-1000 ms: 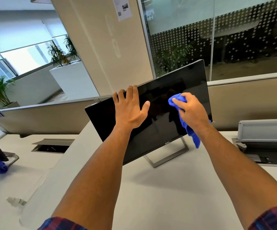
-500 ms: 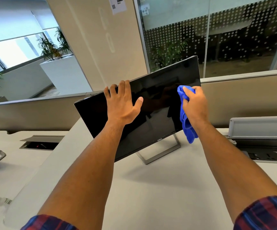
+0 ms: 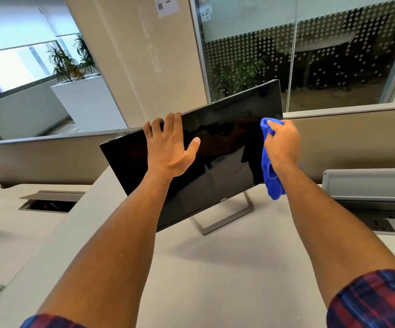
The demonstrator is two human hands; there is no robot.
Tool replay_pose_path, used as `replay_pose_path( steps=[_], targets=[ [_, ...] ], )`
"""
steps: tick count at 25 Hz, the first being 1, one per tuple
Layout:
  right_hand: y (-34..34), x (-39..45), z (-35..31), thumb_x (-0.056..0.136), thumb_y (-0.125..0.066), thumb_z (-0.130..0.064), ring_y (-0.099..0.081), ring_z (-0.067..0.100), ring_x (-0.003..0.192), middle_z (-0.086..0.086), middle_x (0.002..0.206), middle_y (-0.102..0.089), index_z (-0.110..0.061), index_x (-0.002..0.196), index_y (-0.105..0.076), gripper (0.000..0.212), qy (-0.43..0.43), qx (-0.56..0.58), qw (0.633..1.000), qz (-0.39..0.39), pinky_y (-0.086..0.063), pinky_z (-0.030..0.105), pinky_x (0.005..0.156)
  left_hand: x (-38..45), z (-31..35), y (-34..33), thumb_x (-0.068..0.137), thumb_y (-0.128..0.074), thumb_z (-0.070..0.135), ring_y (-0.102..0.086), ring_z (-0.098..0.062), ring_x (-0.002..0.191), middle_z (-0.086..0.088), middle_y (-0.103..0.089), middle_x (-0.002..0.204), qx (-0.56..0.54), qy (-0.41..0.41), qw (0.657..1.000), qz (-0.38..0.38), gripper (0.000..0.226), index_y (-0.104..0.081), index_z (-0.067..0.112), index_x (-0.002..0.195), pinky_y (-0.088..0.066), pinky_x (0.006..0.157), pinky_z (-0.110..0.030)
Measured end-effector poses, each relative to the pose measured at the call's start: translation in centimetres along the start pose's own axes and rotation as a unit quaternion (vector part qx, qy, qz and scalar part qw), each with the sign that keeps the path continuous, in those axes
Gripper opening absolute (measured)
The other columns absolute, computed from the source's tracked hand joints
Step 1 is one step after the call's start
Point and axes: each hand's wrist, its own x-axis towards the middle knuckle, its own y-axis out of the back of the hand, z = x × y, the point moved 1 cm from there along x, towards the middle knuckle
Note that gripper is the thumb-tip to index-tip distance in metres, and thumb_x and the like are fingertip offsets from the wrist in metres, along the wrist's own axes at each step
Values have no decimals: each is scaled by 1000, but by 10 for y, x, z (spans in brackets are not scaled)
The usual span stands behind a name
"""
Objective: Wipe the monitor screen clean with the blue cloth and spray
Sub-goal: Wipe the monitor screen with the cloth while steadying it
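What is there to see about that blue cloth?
The blue cloth looks like soft, fuzzy microfibre, bunched up rather than folded. The right hand grips its upper part and holds it against the right edge of the dark monitor. Its loose lower end hangs down past the wrist.

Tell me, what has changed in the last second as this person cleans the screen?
The right hand, gripping the blue cloth, has slid rightward across the monitor, from right of the middle to its right edge. Nothing was picked up or let go. The left hand still holds the monitor's top edge, thumb on the glass, and the monitor stays on its stand.
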Motion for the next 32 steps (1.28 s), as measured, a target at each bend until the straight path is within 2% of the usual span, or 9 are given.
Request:
replay_pose_path(
  steps=[4,8,11,14,17,20,26,30,32],
  targets=[
    [0,0,0,96,-59,-7,-59,26,103,11,119,-60,-10,129,-65,34,119,12,993,-3,-56,35,84,0,-1,-1,90,-32,66,-38,-35,131,-4,-42,146,-5,0,1000,9,78,-35,14,148,-21,119,-55],
    [0,9,16,97,-56,-9,-61,25,94,8,108,-57,-7,123,-63,27,-37,28,998,30,-53,32,74,0,-1,-2,90,-33,67,-38,-34,132,-4,-42,146,-7,-3,1000,16,78,-35,15,148,-20,120,-54],
    [-2,1,25,95,-59,-7,-58,23,101,9,116,-59,-12,131,-63,36,64,26,998,0,-53,31,81,1,-2,-4,89,-33,67,-38,-34,132,-4,-42,147,-7,-3,1000,14,79,-34,15,149,-19,120,-55],
    [-2,-8,34,96,-61,-9,-59,20,95,9,114,-60,-11,131,-62,36,12,44,999,12,-55,29,78,1,-3,-5,90,-33,67,-38,-35,133,-4,-41,147,-2,0,1000,15,80,-34,15,149,-19,120,-56],
    [-10,-25,36,93,-65,-7,-62,25,98,13,118,-62,-7,129,-62,36,100,30,994,-10,-56,32,81,1,-1,-6,90,-33,68,-38,-34,133,-4,-41,147,0,2,1000,17,80,-34,15,149,-18,121,-56],
    [-14,-32,37,95,-65,-12,-65,25,93,10,112,-62,-8,127,-60,32,14,56,998,-1,-57,29,76,2,-2,-6,89,-32,68,-38,-34,133,-4,-42,146,-1,1,1000,18,80,-35,15,148,-18,120,-55],
    [-22,-54,37,93,-68,-12,-65,24,95,12,116,-62,-5,129,-58,38,3,64,998,-24,-55,28,78,2,-3,-6,90,-33,68,-37,-35,135,-5,-40,149,-2,0,1000,9,82,-33,14,151,-17,121,-57],
    [-31,-76,21,89,-70,-7,-64,30,101,17,121,-62,-3,127,-62,39,123,32,990,-61,-54,33,88,1,-2,-4,90,-32,69,-36,-36,136,-5,-39,150,-3,-3,1000,6,83,-31,13,152,-15,122,-58],
    [-35,-81,11,93,-68,-12,-65,26,100,15,118,-63,-3,128,-60,37,27,61,997,-37,-52,26,87,0,-2,-3,90,-32,69,-36,-36,137,-6,-39,150,-3,-5,1000,1,83,-31,13,152,-15,122,-58]
  ],
)
